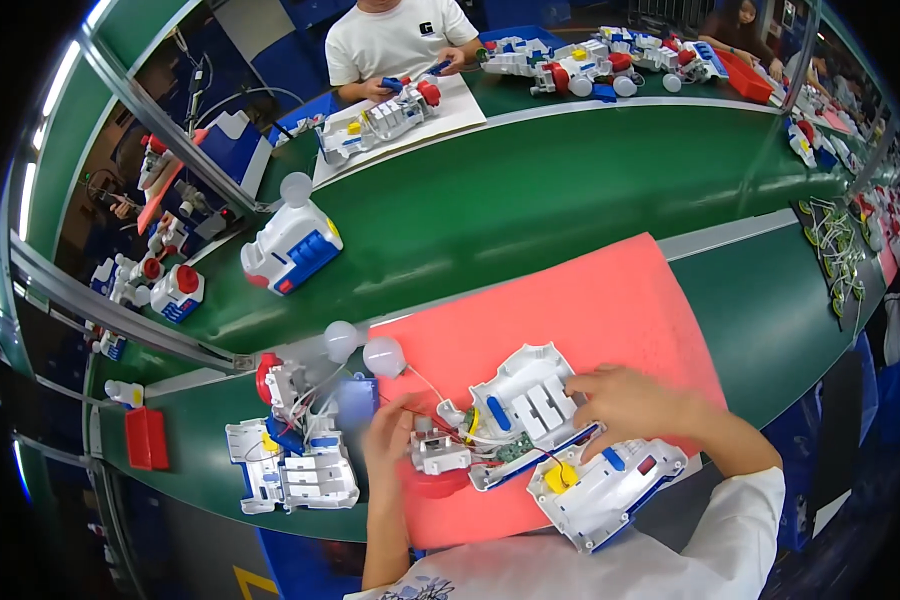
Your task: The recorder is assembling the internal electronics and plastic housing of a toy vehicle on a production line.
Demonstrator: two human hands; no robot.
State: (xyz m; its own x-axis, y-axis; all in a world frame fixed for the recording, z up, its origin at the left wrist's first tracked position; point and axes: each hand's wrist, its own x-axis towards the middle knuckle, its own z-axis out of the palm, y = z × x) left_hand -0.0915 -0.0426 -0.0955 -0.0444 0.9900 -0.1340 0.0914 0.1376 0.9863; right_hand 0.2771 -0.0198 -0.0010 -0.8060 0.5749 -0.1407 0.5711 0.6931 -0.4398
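Observation:
An opened white plastic toy housing lies on a pink mat (610, 290) before me. Its upper shell half (535, 390) has ribbed compartments and a blue piece; wires and a green circuit board (515, 448) show along its lower edge. My right hand (620, 400) grips that shell's right side, fingers curled over the edge. Nearer me lies the other shell half (610, 490), with a yellow part and wires. My left hand (388, 435) is beside a grey-white motor block (440, 450), its fingers smeared by motion. A red round part (438, 485) shows below the block.
Left of the mat sits another opened toy (290, 460), with two white balls (383, 356) and a blurred blue block (358, 400) nearby. A red bin (147, 438) is farther left. An assembled toy (292, 245) stands on the green conveyor (530, 190). Across it, a person (400, 50) handles parts.

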